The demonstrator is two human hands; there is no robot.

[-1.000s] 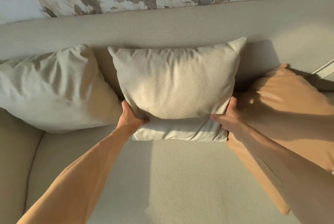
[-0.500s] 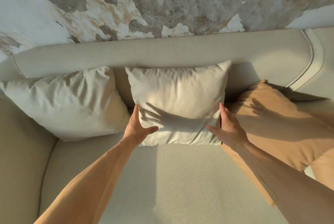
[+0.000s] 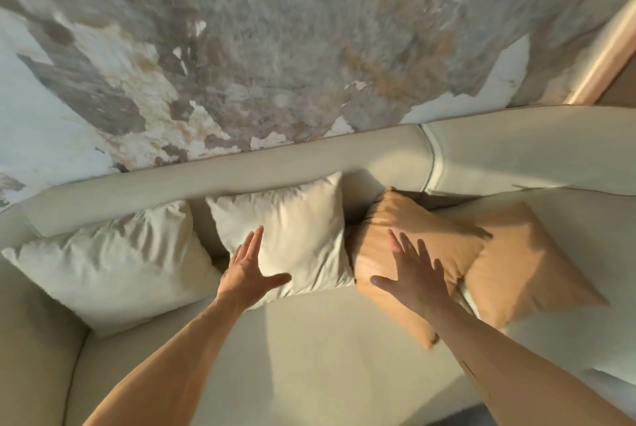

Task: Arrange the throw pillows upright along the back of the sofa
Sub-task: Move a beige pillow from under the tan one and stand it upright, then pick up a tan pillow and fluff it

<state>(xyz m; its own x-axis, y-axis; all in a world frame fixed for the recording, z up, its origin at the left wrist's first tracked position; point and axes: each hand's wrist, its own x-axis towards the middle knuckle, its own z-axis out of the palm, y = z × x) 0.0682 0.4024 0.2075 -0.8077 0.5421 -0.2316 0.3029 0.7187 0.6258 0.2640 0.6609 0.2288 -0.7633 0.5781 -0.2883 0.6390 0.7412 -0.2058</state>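
Observation:
A cream sofa fills the view, its backrest (image 3: pixel 241 174) running along a mottled wall. Two cream pillows lean upright against it: a large one (image 3: pixel 110 264) at the left and a middle one (image 3: pixel 296 229). To the right, a tan pillow (image 3: pixel 423 229) lies tilted against the backrest, and a second tan pillow (image 3: pixel 526 264) lies flat on the seat, overlapping it. My left hand (image 3: pixel 249 270) hovers open in front of the middle cream pillow's lower left. My right hand (image 3: pixel 413 274) is open with fingers spread over the first tan pillow.
The sofa's left arm (image 3: pixel 31 350) rises at the lower left. A seam (image 3: pixel 430 164) splits the backrest into two sections. Bare seat cushion (image 3: pixel 327 356) lies between my forearms. A wooden trim (image 3: pixel 605 57) runs up the wall at the top right.
Both hands let go of the middle cream pillow, which stays upright. My right hand moved right over the tan pillow. The view swung up and right, revealing the second tan pillow.

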